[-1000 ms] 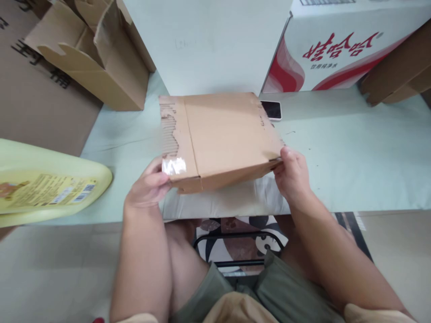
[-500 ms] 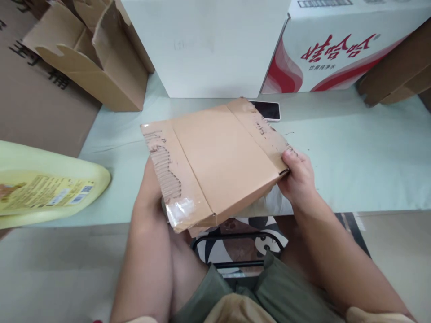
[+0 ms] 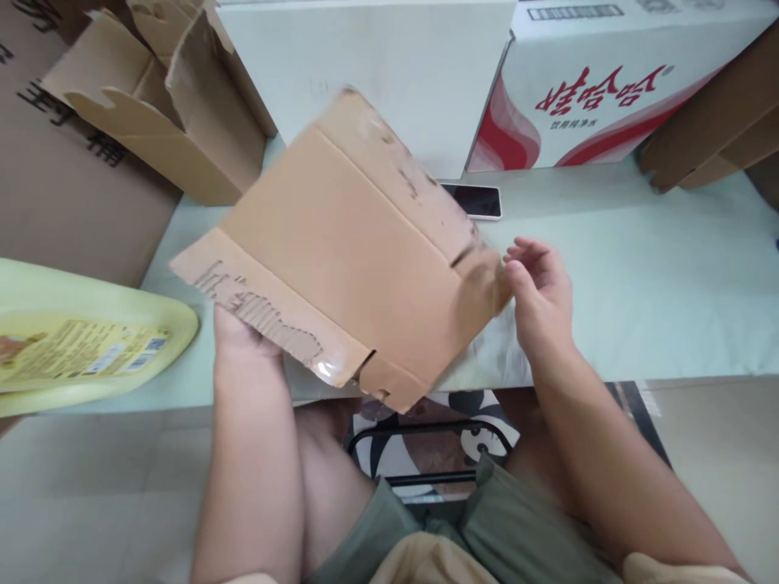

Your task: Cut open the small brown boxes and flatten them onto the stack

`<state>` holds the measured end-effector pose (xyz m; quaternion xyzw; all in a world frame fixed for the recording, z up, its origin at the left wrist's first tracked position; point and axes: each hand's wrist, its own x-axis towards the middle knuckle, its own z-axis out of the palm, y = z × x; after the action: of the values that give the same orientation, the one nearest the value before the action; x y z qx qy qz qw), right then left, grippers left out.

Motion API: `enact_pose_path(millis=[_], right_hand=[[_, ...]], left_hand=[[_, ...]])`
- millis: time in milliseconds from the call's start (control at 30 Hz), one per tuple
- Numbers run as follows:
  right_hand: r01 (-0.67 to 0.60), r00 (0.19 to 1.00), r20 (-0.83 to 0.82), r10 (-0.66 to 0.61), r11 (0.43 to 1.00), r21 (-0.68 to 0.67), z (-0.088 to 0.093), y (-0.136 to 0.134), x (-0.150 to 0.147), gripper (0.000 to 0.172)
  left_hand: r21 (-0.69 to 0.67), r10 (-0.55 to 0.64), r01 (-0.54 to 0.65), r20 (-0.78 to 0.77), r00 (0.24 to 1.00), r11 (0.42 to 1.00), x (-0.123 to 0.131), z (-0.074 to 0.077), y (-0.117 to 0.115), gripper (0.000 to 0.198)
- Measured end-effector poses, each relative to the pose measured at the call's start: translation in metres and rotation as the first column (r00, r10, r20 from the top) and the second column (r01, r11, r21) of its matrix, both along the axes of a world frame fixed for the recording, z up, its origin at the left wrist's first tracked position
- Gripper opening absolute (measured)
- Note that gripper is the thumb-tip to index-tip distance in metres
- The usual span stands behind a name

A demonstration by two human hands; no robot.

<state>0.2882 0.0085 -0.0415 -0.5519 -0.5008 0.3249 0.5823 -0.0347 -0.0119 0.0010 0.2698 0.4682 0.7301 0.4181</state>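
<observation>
A creased brown cardboard box [image 3: 346,259], opened out nearly flat, tilts above the table between my hands. Two of its side flaps have torn, ridged edges, and a strip of clear tape shines near the front. My left hand [image 3: 243,334] grips it by the left flap; most of the fingers are hidden beneath the board. Just off the right corner, my right hand [image 3: 539,288] has its fingers apart and holds nothing. A phone [image 3: 478,202] lies behind the box, partly covered by it.
At the back stand a white carton [image 3: 377,57] and a red-and-white water carton [image 3: 584,105]. Brown boxes [image 3: 225,154] are at the back left, another brown box [image 3: 706,122] at the right. A yellow bottle [image 3: 97,341] lies left on the green-covered table [image 3: 639,284].
The cardboard has swung up and to the left, and its near end flap has folded out flatter. My right hand has let go of its corner; my left hand has shifted left with it.
</observation>
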Motion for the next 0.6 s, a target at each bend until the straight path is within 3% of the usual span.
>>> enact_pose_path(millis=[100,200,267,367,433,600], right_hand=[[-0.147,0.976,-0.175,0.132,0.986,-0.075,0.001,0.000,-0.003,0.059],[-0.396,0.875,-0.390,0.286,0.887,-0.238,0.003,-0.003,-0.008,0.059],[-0.423,0.856,-0.434,0.280,0.863,-0.278,0.006,-0.005,-0.011,0.060],[-0.358,0.878,-0.407,0.253,0.910,-0.207,0.011,-0.008,-0.016,0.061],[-0.389,0.877,-0.370,0.307,0.906,-0.169,0.014,-0.013,-0.019,0.060],[-0.591,0.806,-0.227,0.546,0.753,-0.289,0.021,-0.037,-0.020,0.071]], left_hand=[[0.036,0.021,-0.022,0.037,0.999,0.999,-0.001,0.001,0.003,0.037],[0.051,0.042,-0.043,0.030,0.999,0.998,0.004,0.003,0.002,0.046],[0.121,0.026,-0.028,0.014,1.000,0.992,0.012,0.009,-0.001,0.045],[0.222,-0.028,0.023,0.022,0.999,0.975,0.021,0.016,-0.006,0.044],[0.224,-0.016,0.010,0.022,1.000,0.974,0.021,0.015,-0.006,0.038],[0.207,-0.034,0.015,0.085,0.996,0.978,0.009,0.003,0.007,0.024]])
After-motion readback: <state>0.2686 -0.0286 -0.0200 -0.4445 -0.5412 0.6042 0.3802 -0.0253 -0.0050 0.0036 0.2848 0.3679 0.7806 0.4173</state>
